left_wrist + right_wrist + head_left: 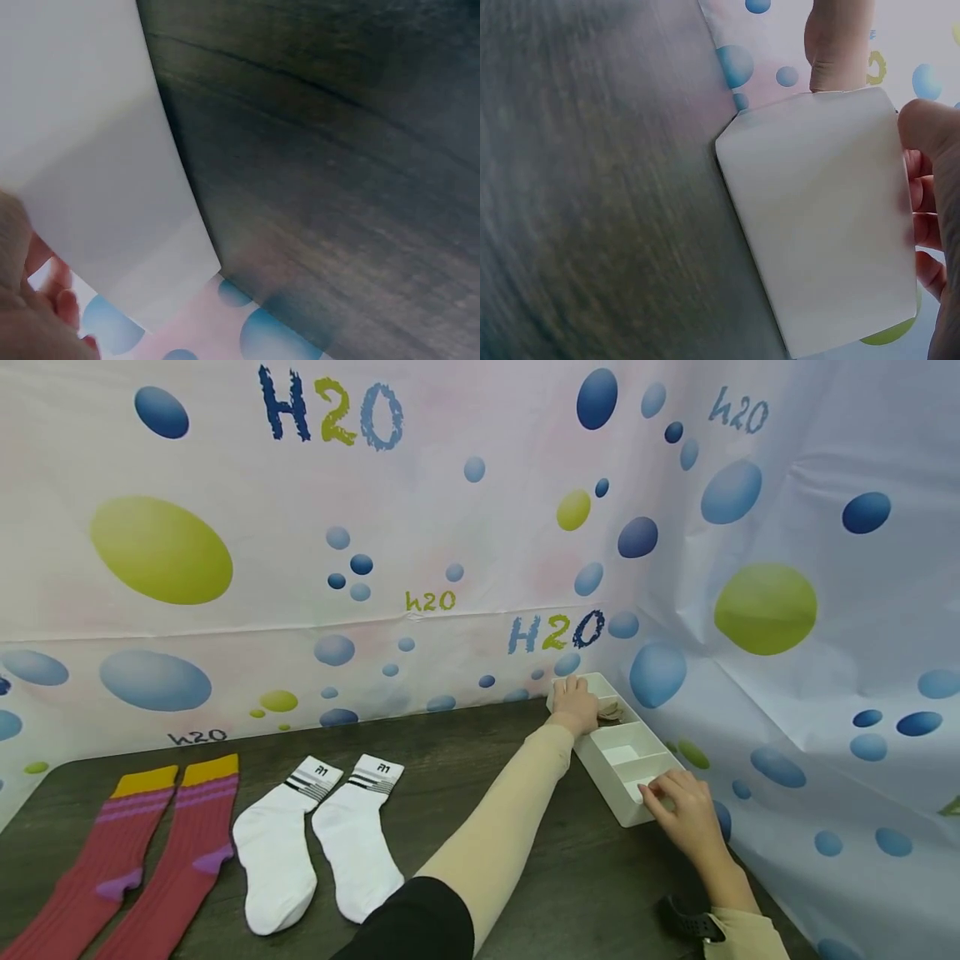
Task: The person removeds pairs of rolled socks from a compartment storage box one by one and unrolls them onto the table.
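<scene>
A long white divided box (617, 795) lies on the dark table beside the side curtain. My left hand (575, 706) reaches down into its far end, covering most of the compartment there. The left wrist view shows curled fingers (66, 306) past the box's rim; I cannot tell what they hold. A small beige folded item (611, 710) lies in the compartment area right beside this hand. At the near end, my right hand (681, 810) grips the box's wall by the corner. In the right wrist view the thumb (922, 124) is at the rim, fingers along the side.
Two white socks (277, 860) with black stripes lie flat in the middle left of the table (555, 877). Farther left is a pair of long red socks (187, 827) with yellow cuffs. A dotted curtain (450, 527) stands behind the table and along its right.
</scene>
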`<action>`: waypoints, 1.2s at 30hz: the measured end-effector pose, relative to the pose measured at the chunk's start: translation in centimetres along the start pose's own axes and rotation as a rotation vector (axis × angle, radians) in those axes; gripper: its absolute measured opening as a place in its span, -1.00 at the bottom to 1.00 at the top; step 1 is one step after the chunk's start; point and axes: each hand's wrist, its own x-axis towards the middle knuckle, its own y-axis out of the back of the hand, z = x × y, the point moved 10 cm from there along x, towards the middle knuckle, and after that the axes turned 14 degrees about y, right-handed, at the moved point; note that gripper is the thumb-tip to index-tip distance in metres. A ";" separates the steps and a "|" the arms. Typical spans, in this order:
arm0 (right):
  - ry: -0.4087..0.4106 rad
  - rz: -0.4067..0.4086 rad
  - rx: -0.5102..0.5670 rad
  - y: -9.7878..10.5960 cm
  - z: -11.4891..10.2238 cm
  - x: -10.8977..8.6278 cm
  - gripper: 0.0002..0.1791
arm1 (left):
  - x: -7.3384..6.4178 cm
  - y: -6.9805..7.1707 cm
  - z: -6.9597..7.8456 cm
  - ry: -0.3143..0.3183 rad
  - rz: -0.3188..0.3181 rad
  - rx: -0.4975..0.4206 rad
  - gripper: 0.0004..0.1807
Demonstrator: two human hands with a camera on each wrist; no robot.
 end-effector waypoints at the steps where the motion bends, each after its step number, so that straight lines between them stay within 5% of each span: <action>1: 0.003 0.002 0.000 0.0 0.0 0.0 -0.84 | -0.1 0.1 0.0 -0.006 0.020 0.004 -0.80; 10: -0.010 0.003 0.010 -0.3 -0.2 0.0 -0.83 | -0.7 1.3 -0.9 -0.003 0.164 -0.026 -0.71; 19: -0.004 0.008 -0.001 0.1 -0.1 0.0 -0.83 | -2.3 4.8 -1.8 -0.014 0.219 -0.170 -0.70; 36: -0.013 -0.004 -0.010 0.3 -0.2 0.0 -0.83 | -7.2 8.2 -5.9 0.042 0.222 -0.392 -0.63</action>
